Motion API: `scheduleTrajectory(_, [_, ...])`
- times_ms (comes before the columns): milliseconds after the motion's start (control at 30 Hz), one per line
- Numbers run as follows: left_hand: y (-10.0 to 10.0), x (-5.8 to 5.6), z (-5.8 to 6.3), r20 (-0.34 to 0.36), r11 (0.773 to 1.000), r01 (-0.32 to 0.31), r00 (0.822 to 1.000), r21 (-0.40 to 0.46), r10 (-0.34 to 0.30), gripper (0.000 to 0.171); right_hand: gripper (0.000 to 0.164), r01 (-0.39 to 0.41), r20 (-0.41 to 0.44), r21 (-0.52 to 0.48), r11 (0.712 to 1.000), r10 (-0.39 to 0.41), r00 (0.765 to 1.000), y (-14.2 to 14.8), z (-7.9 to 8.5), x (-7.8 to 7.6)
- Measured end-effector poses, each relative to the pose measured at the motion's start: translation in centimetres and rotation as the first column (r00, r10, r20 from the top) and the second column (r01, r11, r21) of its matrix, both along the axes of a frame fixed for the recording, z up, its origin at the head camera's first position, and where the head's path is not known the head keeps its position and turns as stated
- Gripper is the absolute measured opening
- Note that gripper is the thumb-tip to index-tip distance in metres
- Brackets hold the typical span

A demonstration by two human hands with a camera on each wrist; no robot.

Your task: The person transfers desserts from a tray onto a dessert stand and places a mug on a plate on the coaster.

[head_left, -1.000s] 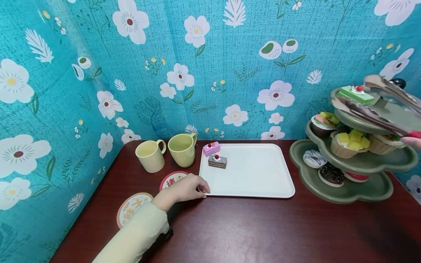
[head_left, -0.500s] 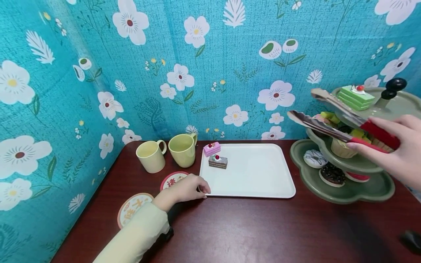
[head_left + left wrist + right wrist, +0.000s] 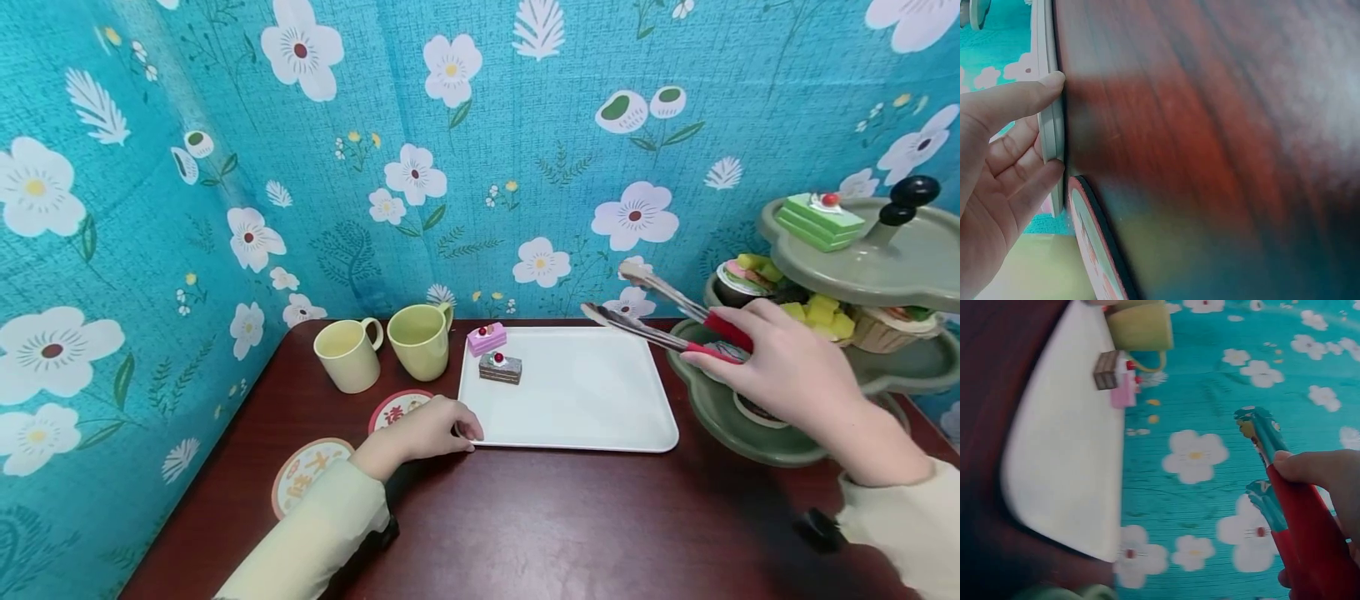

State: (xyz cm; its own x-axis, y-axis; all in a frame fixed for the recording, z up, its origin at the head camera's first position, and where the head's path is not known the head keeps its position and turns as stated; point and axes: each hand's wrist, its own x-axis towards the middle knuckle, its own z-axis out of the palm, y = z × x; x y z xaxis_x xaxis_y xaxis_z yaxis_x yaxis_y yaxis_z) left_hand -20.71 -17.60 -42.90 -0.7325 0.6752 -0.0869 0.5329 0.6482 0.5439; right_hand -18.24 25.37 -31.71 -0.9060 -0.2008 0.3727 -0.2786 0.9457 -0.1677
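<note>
Red-handled tongs [image 3: 1307,522] gripped empty in right hand [image 3: 798,362]; serving tray [image 3: 581,404] pinched mid-frame by left hand [image 3: 427,427]. Likely between pickups; next: careful aim.

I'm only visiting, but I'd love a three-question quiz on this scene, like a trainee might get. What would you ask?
1. Which hand holds the tongs?
A) left
B) right
C) both

2. True or false: the tongs are gripping the green cake slice.

3. What sits on the white tray?

Key
1. B, the right hand; the left hand grips the white tray's edge.
2. False: the tongs are open, and the green cake slice rests on the stand's top tier.
3. A pink cake slice and a brown cake slice.
</note>
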Motion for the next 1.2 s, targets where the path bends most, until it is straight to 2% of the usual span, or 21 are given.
scheduleTrajectory(100, [0.0, 0.0, 0.0, -0.004, 1.000, 0.002, 1.000, 0.000, -0.002, 0.011, 0.076, -0.031, 0.020, -0.022, 0.999, 0.031, 0.999, -0.5, -1.5, -0.8])
scheduleTrajectory(367, [-0.1, -0.1, 0.0, 0.001, 1.000, -0.008, 1.000, -0.007, 0.008, 0.011, 0.070, -0.098, -0.020, -0.091, 0.991, 0.097, 0.995, -2.5, -5.1, -2.3])
scheduleTrajectory(533, [-0.1, -0.1, 0.0, -0.008, 1.000, 0.005, 1.000, 0.007, -0.005, 0.011, 0.069, -0.150, 0.000, -0.107, 0.983, 0.151, 0.989, -4.1, -7.0, -3.1])
scheduleTrajectory(767, [0.1, 0.0, -0.1, -0.007, 1.000, 0.013, 1.000, 0.015, -0.013, 0.010, 0.066, -0.229, 0.024, -0.110, 0.967, 0.233, 0.972, -6.3, -8.9, -3.8])
scheduleTrajectory(1000, [0.0, -0.1, -0.2, -0.003, 1.000, 0.015, 1.000, 0.018, -0.015, 0.010, 0.067, -0.256, 0.105, -0.094, 0.962, 0.266, 0.958, -7.9, -10.2, -4.4])
scheduleTrajectory(1200, [-0.1, -0.1, -0.2, -0.008, 1.000, 0.018, 1.000, 0.024, -0.018, 0.010, 0.064, -0.275, 0.110, -0.082, 0.958, 0.283, 0.953, -8.7, -11.1, -4.8])
